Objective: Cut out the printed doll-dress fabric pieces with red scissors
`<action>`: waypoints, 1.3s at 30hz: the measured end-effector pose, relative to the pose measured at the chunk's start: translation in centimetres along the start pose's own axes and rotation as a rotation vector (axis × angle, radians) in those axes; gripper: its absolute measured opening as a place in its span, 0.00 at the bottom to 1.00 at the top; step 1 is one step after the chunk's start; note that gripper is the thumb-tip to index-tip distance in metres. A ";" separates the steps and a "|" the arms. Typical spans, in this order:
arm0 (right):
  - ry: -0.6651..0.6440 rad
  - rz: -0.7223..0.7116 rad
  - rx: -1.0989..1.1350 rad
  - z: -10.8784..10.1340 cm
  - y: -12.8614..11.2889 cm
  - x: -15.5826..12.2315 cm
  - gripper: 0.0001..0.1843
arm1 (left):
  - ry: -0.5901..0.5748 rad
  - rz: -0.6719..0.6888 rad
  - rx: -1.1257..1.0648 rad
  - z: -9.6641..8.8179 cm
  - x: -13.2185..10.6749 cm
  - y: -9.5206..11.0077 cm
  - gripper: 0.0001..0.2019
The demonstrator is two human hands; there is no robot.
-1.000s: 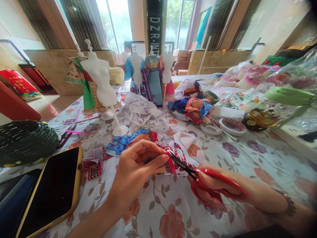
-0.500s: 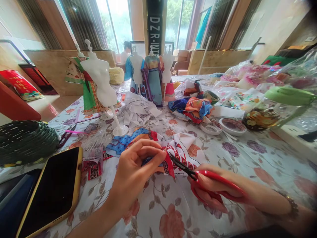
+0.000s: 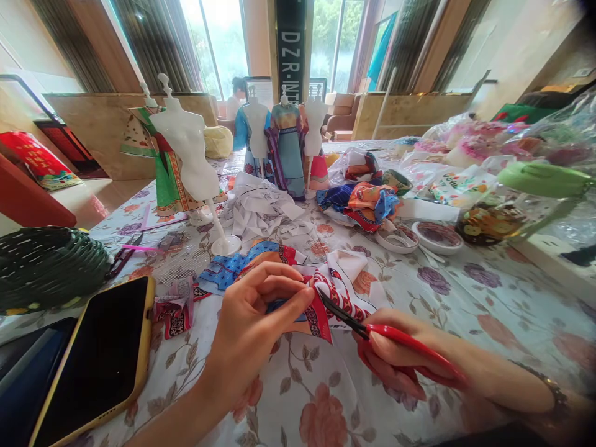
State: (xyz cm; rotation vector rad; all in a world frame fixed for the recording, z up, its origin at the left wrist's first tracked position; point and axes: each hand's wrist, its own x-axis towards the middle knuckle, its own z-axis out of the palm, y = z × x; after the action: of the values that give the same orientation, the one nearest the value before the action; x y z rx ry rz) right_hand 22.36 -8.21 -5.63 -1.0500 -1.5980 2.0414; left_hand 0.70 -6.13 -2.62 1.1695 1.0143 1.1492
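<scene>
My left hand pinches the edge of a printed fabric piece between thumb and forefinger. The fabric is red, orange, blue and white, with patterned bands, and part of it is hidden behind the hand. In my right hand is a pair of red-handled scissors. Their dark blades lie against the red border of the fabric, close to my left fingertips, and look nearly closed. A blue starred part of cloth lies spread on the table beyond my left hand.
Ahead stand white miniature mannequins, some in dresses. White scraps are heaped in the middle. Tape rolls and a green-lidded jar lie right; a phone and dark woven basket are left.
The scissor blades have come closer together, and their tips have shifted slightly right along the fabric. My left hand keeps its pinch, nearly still.
</scene>
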 end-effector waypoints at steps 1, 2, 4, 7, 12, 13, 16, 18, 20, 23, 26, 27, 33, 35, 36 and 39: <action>0.005 0.009 -0.007 0.1 -0.2 0.0 0.36 | -0.002 0.001 0.003 0.0 0.0 0.0 0.08; 0.020 0.023 -0.021 0.2 -0.5 -0.1 0.36 | -0.005 -0.001 0.004 0.0 -0.1 0.1 0.08; 0.065 0.064 -0.081 0.6 -1.2 -0.3 0.36 | -0.006 -0.007 0.005 0.1 -0.1 0.2 0.08; 0.105 0.109 -0.173 1.0 -2.1 -0.6 0.36 | -0.005 -0.017 0.011 0.1 -0.2 0.2 0.08; 0.137 0.150 -0.209 1.4 -2.9 -0.9 0.36 | -0.001 -0.008 0.020 0.2 -0.1 0.2 0.08; 0.141 0.154 -0.209 1.5 -2.9 -0.9 0.37 | 0.000 -0.009 0.018 0.2 -0.1 0.2 0.08; 0.143 0.152 -0.190 1.5 -2.4 -0.8 0.38 | -0.002 0.000 0.011 0.1 -0.1 0.1 0.08; 0.150 0.138 -0.157 1.4 -1.9 -0.6 0.36 | -0.005 0.010 0.006 0.1 -0.1 0.0 0.08; 0.149 0.122 -0.114 1.3 -1.3 -0.5 0.35 | -0.006 0.002 -0.004 0.0 -0.1 0.0 0.07; 0.145 0.108 -0.068 1.2 -0.7 -0.4 0.35 | -0.010 -0.017 -0.014 0.0 -0.1 0.0 0.07; 0.156 0.113 -0.074 1.2 -0.7 -0.5 0.36 | -0.010 -0.013 -0.014 0.0 -0.1 -0.1 0.07; 0.158 0.115 -0.086 1.2 -0.8 -0.5 0.36 | -0.009 -0.010 -0.013 0.0 -0.1 -0.1 0.07; 0.165 0.125 -0.173 1.8 -1.9 -0.4 0.40 | -0.003 0.002 0.003 -0.1 -0.2 -0.2 0.07; 0.194 0.162 -0.167 2.1 -2.3 -0.4 0.41 | 0.009 0.005 0.007 -0.1 -0.1 -0.2 0.07; 0.192 0.159 -0.163 2.1 -2.5 -0.4 0.41 | 0.011 0.006 0.009 -0.1 -0.1 -0.2 0.07; 0.176 0.111 -0.167 2.2 -2.6 -0.4 0.40 | 0.017 0.011 0.031 -0.1 -0.1 -0.2 0.08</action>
State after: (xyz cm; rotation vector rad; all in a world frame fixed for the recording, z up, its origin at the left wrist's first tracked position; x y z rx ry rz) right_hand 20.60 -9.14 -2.89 -1.3653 -1.6738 1.8479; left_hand 0.64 -6.27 -2.81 1.1926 1.0428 1.1574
